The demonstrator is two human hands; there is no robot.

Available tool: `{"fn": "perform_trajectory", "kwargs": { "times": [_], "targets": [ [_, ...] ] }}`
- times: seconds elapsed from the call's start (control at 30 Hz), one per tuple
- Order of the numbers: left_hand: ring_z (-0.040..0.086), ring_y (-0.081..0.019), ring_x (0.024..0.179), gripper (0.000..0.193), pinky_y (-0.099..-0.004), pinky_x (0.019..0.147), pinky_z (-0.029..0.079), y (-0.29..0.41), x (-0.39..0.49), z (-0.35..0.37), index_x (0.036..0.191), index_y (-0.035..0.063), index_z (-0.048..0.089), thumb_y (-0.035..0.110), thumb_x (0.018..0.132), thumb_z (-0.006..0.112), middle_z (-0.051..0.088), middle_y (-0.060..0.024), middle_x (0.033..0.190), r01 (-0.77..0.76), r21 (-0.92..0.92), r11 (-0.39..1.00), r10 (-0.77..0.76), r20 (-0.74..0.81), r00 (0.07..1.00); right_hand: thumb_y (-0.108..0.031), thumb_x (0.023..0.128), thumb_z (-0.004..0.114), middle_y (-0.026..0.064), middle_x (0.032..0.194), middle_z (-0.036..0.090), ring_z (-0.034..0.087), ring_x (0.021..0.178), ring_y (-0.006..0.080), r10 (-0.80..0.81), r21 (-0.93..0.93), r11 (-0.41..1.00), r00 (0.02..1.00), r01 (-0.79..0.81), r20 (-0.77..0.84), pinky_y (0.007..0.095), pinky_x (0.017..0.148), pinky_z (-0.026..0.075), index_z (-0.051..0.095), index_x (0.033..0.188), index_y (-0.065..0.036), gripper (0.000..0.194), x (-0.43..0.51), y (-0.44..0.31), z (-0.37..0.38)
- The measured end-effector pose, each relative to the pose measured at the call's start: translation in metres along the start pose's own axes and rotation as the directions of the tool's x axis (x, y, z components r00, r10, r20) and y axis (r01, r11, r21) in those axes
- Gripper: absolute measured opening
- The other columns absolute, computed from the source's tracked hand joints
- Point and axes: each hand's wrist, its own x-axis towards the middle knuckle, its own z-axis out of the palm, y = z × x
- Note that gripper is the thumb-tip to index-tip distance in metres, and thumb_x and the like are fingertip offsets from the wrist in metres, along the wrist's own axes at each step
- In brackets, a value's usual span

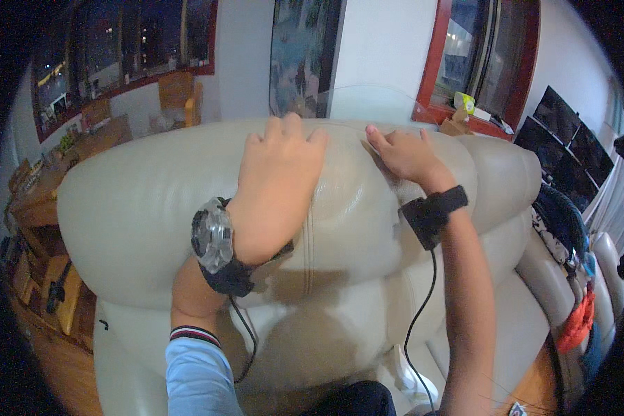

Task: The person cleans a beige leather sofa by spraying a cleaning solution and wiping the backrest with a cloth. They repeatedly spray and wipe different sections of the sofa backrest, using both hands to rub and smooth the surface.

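Observation:
A cream leather sofa (151, 208) fills the middle of the view, its padded backrest facing me. My left hand (278, 177) lies palm down on the top of the backrest, beside a stitched seam. Its fingers bend toward the far edge, and the fingertips are hidden. Farther right, my right hand (408, 156) is at the same top edge with the thumb held apart and the other fingers curled. Whether anything is inside that curl cannot be seen. A clear-cased watch (211, 235) sits on my left wrist. A black strap with a box (429, 218) is on my right wrist, its cable hanging down.
Behind the backrest, a clear curved edge (369, 87) shows faintly. Wooden furniture (104, 136) stands at the left. Clothes (577, 322) lie on the sofa section at the right, near dark screens (567, 138). A white object (413, 382) rests low by the seat.

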Motion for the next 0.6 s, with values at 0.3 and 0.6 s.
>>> {"fn": "perform_trajectory", "kwargs": {
  "times": [0.3,0.6],
  "targets": [
    [0.055,-0.0243,0.091,0.014,-0.0357,0.080,0.046,0.023,-0.008,0.018,0.078,0.0014,0.064,0.007,0.071,0.054,0.058,-0.0103,0.090,-0.492,-0.162,0.856,0.480,-0.111,0.870,-0.048,0.093,0.023,0.0224,0.102,0.062,0.056,0.103,0.0379,-0.088,0.103,0.992,0.983,0.072,0.159,0.0528,0.103,0.023,0.066,0.097,-0.002,0.063,-0.011,0.013,-0.016],
    [0.057,-0.0318,0.097,0.025,-0.0424,0.085,0.045,-0.006,0.037,0.041,0.105,0.0051,0.057,0.010,0.084,0.046,0.060,-0.0187,0.101,-0.156,-0.129,0.979,0.185,0.262,0.947,-0.039,0.094,0.027,0.0189,0.093,0.066,0.063,0.092,0.0314,-0.052,-0.030,0.999,0.928,0.044,-0.369,0.0591,0.104,0.010,0.066,0.096,-0.002,0.053,-0.024,-0.016,0.026]
  ]
}}
